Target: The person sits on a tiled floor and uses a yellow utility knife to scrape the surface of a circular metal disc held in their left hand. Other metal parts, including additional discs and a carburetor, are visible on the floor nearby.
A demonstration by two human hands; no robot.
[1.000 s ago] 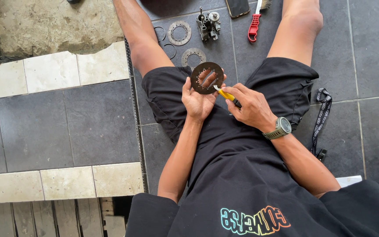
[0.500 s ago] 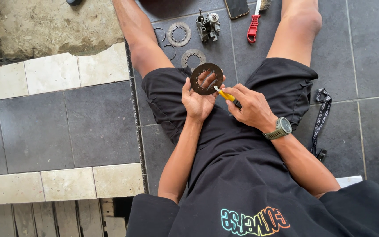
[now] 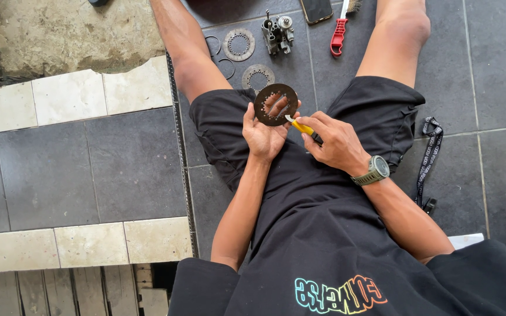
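I sit on the floor with legs spread. My left hand [image 3: 263, 133] holds up a dark round metal ring plate [image 3: 276, 104] with a toothed inner edge, fingers behind it. My right hand [image 3: 336, 139], with a grey wristwatch [image 3: 376, 169], grips a small yellow-handled tool [image 3: 301, 126] whose tip touches the plate's lower right edge.
On the dark tiles between my legs lie two more ring plates [image 3: 239, 44] [image 3: 257, 76], thin wire rings [image 3: 214, 44], a small metal engine part [image 3: 279, 32], a red-handled brush [image 3: 339, 30] and a phone [image 3: 315, 9]. A black lanyard [image 3: 427, 159] lies at right. Broken concrete [image 3: 60, 32] is upper left.
Both hands stay nearly in place; the plate and tool shift only slightly as the tool tip works at the plate's edge.
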